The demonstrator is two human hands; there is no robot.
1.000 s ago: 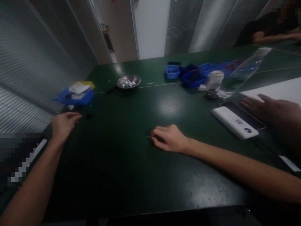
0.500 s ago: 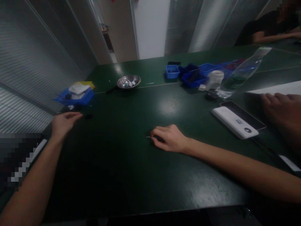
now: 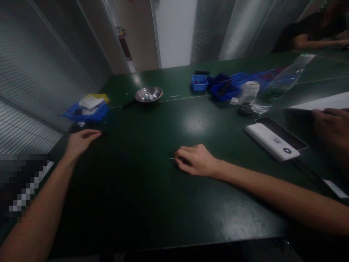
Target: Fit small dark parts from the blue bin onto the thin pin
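My right hand (image 3: 196,160) rests on the dark green table (image 3: 152,196) with its fingers curled round a thin metal pin (image 3: 171,158) whose tip sticks out to the left. My left hand (image 3: 80,141) reaches out at the left, fingers loosely together, its fingertips touching a small black object (image 3: 103,134) on the table. Whether the fingers grip that object does not show.
A blue bin (image 3: 85,109) with white and yellow items sits behind my left hand. A steel bowl (image 3: 149,94), several blue trays (image 3: 222,85), a plastic bottle (image 3: 280,83) and a white power bank (image 3: 272,140) lie further off. Another person's hand (image 3: 331,125) rests at the right edge.
My left hand has slid right until its fingertips reach the small black object. The other person's hand has drawn back to the right. My right hand has stayed put.
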